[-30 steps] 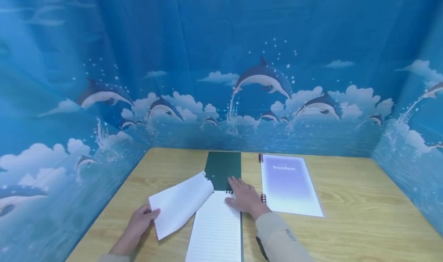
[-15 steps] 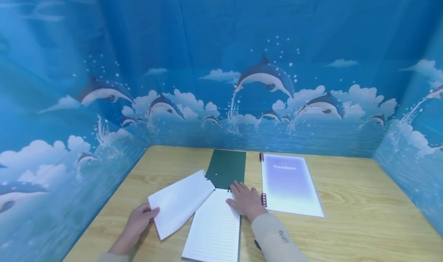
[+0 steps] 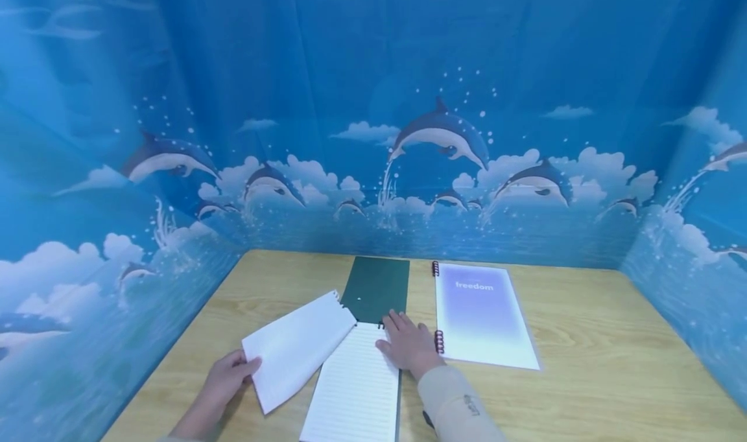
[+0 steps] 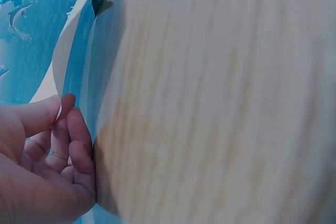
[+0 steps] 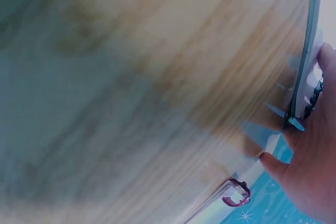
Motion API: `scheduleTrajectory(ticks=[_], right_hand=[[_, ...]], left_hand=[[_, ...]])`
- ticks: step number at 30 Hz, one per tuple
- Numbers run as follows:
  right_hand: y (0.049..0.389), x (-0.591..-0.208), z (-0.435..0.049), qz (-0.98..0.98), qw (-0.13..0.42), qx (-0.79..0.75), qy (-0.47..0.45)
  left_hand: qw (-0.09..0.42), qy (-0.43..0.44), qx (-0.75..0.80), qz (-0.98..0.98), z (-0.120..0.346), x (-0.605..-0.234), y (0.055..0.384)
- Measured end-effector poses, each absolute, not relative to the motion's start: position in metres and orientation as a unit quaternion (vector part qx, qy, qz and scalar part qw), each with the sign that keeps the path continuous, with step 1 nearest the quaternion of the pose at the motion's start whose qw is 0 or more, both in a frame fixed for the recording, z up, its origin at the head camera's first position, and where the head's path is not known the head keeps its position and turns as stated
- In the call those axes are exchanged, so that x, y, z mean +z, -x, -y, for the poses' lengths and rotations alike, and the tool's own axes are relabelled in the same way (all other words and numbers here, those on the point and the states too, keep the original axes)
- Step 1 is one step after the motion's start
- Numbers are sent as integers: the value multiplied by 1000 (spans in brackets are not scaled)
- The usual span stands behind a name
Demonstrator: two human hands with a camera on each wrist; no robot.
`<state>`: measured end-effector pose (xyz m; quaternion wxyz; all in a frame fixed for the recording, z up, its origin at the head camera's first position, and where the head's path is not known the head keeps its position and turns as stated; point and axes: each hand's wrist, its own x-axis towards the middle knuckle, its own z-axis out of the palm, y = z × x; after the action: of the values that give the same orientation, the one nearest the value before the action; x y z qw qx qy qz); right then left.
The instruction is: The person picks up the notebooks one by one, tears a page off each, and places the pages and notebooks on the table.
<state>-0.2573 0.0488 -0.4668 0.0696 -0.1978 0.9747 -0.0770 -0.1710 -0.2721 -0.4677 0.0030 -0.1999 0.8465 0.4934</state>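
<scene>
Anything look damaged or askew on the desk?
Yes: the white paper pinched by the left hand slants away from the lined notebook. Its top edge is ragged and partly free of the binding, so it looks torn there. I can't tell whether its inner corner is attached.

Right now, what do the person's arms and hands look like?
The right sleeve is pale beige with a small blurry dark mark; something dark peeks beneath. Only a pale sliver of the left sleeve shows. The left hand and right hand wear no gloves.
</scene>
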Motion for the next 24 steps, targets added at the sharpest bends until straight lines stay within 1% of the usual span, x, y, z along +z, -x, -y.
scheduleTrajectory(ticks=[11, 18, 24], right_hand=[[258, -470, -48, -975, 79, -91, 189], [267, -478, -59, -976, 72, -76, 193], [271, -483, -61, -972, 75, -84, 205]], left_hand=[[19, 204, 503, -840, 275, -469, 170], [-2, 216, 527, -822, 278, -472, 167], [-7, 220, 526, -821, 278, -468, 164]])
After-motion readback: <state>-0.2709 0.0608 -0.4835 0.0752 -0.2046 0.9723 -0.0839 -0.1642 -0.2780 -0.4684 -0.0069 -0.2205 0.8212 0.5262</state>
